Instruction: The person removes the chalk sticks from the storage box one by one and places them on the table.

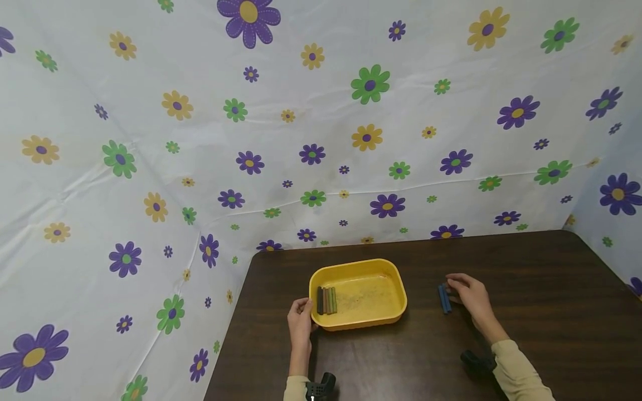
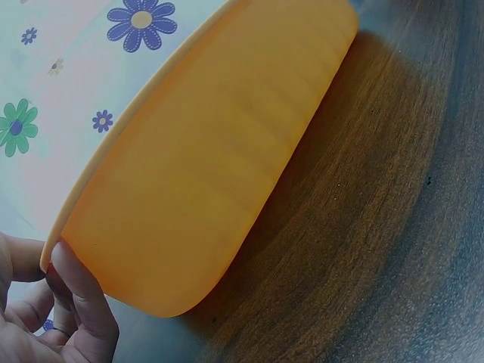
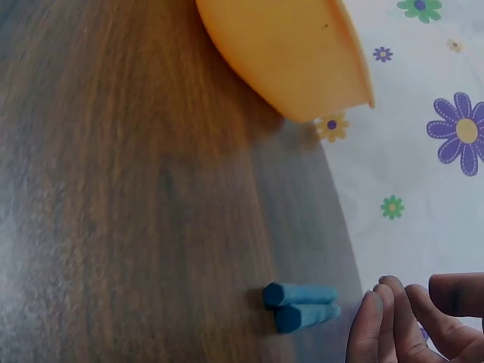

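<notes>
A yellow plastic tray (image 1: 368,321) lies on the table, and my left hand (image 1: 300,323) pinches its left rim between thumb and fingers. The left wrist view shows the thumb against the outer wall of the tray (image 2: 189,166). Inside, along the left end, several chalk-like sticks (image 1: 326,301) stand side by side, from black through brown to green. Two blue chalk-like sticks (image 3: 306,305) lie together on the table right of the tray. Just beside them is my right hand (image 1: 470,295), its fingers loosely bent, with a small gap to the sticks and nothing visibly held.
The dark wooden table (image 1: 551,301) meets a white flowered cloth (image 1: 321,111) hanging at the back and sides. A dark wrist device (image 1: 321,385) sits at the left wrist, another (image 1: 476,361) at the right.
</notes>
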`<move>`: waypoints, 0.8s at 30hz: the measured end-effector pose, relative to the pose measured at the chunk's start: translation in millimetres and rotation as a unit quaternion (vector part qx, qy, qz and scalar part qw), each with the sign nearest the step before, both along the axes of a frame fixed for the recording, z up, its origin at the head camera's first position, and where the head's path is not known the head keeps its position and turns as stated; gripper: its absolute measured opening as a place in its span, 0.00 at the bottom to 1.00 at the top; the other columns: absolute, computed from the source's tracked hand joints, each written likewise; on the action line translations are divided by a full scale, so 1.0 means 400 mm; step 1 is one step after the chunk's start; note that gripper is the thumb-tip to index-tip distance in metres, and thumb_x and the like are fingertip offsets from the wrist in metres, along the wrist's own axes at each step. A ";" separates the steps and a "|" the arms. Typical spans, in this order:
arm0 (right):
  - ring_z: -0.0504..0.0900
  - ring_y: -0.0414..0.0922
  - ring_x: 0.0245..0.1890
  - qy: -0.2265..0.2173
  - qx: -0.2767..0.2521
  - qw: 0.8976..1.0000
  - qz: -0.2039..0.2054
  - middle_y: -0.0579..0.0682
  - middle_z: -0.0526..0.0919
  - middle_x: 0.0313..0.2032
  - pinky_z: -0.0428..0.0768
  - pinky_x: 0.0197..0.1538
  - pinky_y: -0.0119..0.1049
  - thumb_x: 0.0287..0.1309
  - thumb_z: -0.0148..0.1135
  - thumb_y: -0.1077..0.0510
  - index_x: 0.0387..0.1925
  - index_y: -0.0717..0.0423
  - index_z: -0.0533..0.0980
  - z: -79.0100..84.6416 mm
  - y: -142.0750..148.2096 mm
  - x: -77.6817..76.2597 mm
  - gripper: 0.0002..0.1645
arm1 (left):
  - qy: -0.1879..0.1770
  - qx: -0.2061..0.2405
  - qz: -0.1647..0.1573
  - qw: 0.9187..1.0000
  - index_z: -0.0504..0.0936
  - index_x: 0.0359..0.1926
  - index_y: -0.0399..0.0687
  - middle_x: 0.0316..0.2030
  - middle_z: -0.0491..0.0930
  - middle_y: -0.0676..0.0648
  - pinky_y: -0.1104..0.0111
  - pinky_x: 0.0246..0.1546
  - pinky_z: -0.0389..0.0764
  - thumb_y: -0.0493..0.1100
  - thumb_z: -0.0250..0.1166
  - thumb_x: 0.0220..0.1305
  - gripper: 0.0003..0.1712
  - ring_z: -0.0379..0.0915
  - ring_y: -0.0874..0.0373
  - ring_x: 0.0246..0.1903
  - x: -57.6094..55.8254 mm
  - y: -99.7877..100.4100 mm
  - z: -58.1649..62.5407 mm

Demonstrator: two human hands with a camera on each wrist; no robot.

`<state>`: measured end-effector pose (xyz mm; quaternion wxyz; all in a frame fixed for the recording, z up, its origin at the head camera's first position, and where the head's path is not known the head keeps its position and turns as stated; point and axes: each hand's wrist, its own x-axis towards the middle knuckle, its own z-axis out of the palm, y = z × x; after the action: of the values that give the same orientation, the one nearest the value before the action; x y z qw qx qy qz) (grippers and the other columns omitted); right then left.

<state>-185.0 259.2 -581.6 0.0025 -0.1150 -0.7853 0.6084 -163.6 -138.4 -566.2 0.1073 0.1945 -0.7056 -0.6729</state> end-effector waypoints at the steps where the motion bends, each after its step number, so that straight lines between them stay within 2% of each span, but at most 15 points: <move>1: 0.84 0.37 0.41 0.000 -0.001 1.000 0.000 0.66 0.83 0.51 0.85 0.45 0.38 0.81 0.48 0.56 0.66 0.74 0.69 0.003 -0.002 -0.001 0.26 | -0.001 0.001 0.001 1.000 0.77 0.53 0.28 0.41 0.78 0.32 0.68 0.23 0.73 0.38 0.59 0.77 0.14 0.71 0.54 0.27 -0.006 -0.003 -0.012; 5: 0.84 0.38 0.41 0.000 -0.003 1.000 -0.002 0.65 0.83 0.51 0.85 0.46 0.39 0.81 0.47 0.56 0.66 0.74 0.69 0.012 -0.008 0.000 0.26 | 0.000 0.009 -0.001 1.000 0.78 0.53 0.31 0.42 0.78 0.35 0.69 0.22 0.73 0.42 0.61 0.77 0.15 0.71 0.56 0.26 -0.016 -0.011 -0.033; 12: 0.83 0.35 0.40 0.002 -0.009 1.000 0.002 0.63 0.84 0.50 0.85 0.46 0.37 0.81 0.47 0.56 0.66 0.74 0.68 0.022 -0.015 0.004 0.26 | 0.003 0.015 -0.005 1.000 0.79 0.52 0.33 0.42 0.78 0.35 0.69 0.22 0.73 0.42 0.61 0.77 0.15 0.71 0.55 0.26 -0.011 -0.011 -0.029; 24: 0.84 0.37 0.42 0.011 -0.025 1.000 0.014 0.62 0.85 0.50 0.83 0.45 0.34 0.81 0.48 0.54 0.67 0.74 0.68 0.039 -0.024 0.006 0.28 | 0.001 0.010 0.002 1.000 0.78 0.52 0.32 0.42 0.78 0.34 0.69 0.21 0.72 0.42 0.61 0.77 0.15 0.70 0.55 0.26 -0.017 -0.011 -0.032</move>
<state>-182.6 249.8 -565.9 -0.0005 -0.0976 -0.7713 0.6290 -170.3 -142.9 -579.1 0.1077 0.1961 -0.6983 -0.6799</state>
